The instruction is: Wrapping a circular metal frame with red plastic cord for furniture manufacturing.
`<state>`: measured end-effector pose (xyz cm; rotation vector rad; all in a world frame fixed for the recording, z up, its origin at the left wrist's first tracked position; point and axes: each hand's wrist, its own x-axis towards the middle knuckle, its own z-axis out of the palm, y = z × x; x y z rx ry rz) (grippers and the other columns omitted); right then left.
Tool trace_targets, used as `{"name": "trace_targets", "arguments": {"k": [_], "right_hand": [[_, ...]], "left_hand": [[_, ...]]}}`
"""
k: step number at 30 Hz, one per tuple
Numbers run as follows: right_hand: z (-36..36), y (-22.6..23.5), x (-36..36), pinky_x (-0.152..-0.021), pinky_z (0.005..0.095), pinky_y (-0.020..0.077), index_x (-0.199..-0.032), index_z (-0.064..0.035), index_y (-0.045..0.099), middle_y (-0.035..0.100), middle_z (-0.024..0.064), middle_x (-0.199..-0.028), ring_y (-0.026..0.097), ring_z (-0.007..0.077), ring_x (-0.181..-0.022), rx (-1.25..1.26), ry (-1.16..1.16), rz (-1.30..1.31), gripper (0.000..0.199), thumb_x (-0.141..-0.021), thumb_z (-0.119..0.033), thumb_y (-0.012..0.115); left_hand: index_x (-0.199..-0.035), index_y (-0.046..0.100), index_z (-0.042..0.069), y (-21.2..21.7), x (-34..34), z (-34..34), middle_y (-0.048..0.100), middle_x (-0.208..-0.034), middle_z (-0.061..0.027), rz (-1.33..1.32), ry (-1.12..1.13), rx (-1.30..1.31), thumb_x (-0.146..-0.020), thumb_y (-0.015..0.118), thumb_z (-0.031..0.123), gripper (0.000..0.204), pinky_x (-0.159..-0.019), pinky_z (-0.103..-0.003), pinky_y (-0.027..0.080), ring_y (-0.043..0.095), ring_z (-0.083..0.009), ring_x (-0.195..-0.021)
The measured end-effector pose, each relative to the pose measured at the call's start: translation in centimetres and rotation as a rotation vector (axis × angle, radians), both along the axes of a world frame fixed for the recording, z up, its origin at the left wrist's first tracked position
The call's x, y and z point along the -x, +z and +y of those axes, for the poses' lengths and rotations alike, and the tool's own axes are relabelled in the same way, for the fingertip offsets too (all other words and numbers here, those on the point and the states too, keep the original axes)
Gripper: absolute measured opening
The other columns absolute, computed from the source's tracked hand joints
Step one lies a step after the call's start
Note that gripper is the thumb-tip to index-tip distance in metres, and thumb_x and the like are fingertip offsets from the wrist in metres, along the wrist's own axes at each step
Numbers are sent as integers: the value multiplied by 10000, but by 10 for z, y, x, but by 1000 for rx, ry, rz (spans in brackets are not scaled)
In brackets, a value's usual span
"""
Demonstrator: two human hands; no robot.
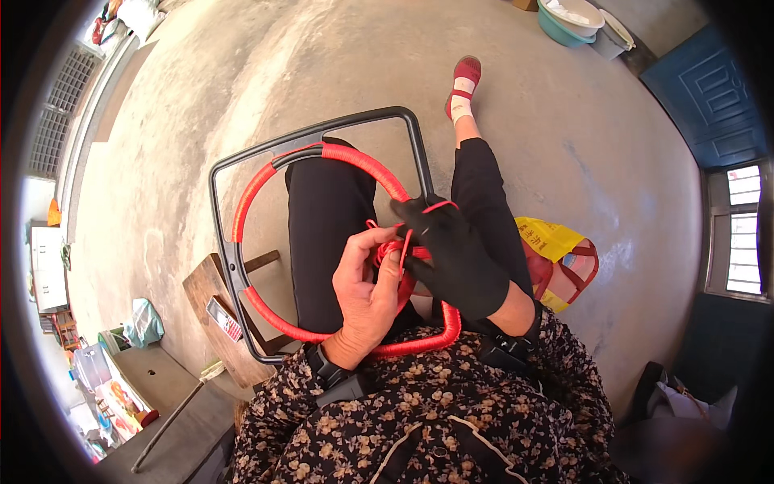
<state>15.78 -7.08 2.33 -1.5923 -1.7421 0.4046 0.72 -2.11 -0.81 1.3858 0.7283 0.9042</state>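
Across my lap lies a black tubular frame with a ring inside it. Red cord is wound tightly round much of the ring, while black parts show at its top and left side. My bare left hand pinches a small bundle of red cord between thumb and fingers, over the ring's right side. Close against it, my right hand wears a black glove and has its fingers curled on the cord. One strand runs over the gloved fingers. The fingertips partly hide the bundle.
A wooden stool with a phone on it stands left of my leg. To the right sits a yellow and red bag. Basins stand at the far right. A stick leans at lower left.
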Motion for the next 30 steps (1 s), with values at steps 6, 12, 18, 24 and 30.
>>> {"name": "trace_targets", "arguments": {"k": [6, 12, 18, 24, 30], "right_hand": [[-11, 6, -19, -856, 363, 465, -1278, -24, 482, 578, 166, -1137, 583, 293, -1016, 266, -107, 356, 543, -762, -38, 650], [-15, 3, -8, -896, 353, 457, -1297, -32, 471, 582, 176, -1154, 580, 303, -1038, 243, -94, 311, 580, -748, -42, 657], [-14, -1, -6, -916, 390, 446, -1310, -26, 452, 566, 187, -1160, 552, 338, -1073, 50, -33, 139, 619, -729, -49, 665], [-16, -17, -3, -904, 388, 450, -1271, -19, 485, 576, 183, -1145, 564, 336, -1052, 33, -243, 267, 554, -747, -56, 660], [-61, -16, -76, -882, 362, 474, -1241, -11, 503, 600, 125, -1150, 595, 220, -1025, -63, -331, -284, 410, -844, -37, 601]], "left_hand": [[-1076, 532, -13, -5, 0, 1, 618, -988, -78, -101, 52, 148, -907, 538, -22, 169, -772, -233, 478, 589, -100, -862], [-1036, 549, 1, -9, -2, 6, 631, -943, -55, -148, -8, 332, -907, 567, -3, 130, -753, -224, 481, 587, -80, -827], [-1075, 548, 2, -15, -2, 6, 617, -957, -39, -182, -6, 329, -905, 573, -2, 172, -746, -213, 483, 580, -79, -831], [-1084, 538, -2, -14, -7, 5, 599, -950, -31, -181, 52, 268, -895, 588, 2, 196, -757, -211, 476, 570, -77, -845], [-1019, 532, -3, -17, 3, 7, 595, -915, -39, -43, 11, 325, -887, 633, 76, 183, -701, -199, 481, 581, -68, -793]]}}
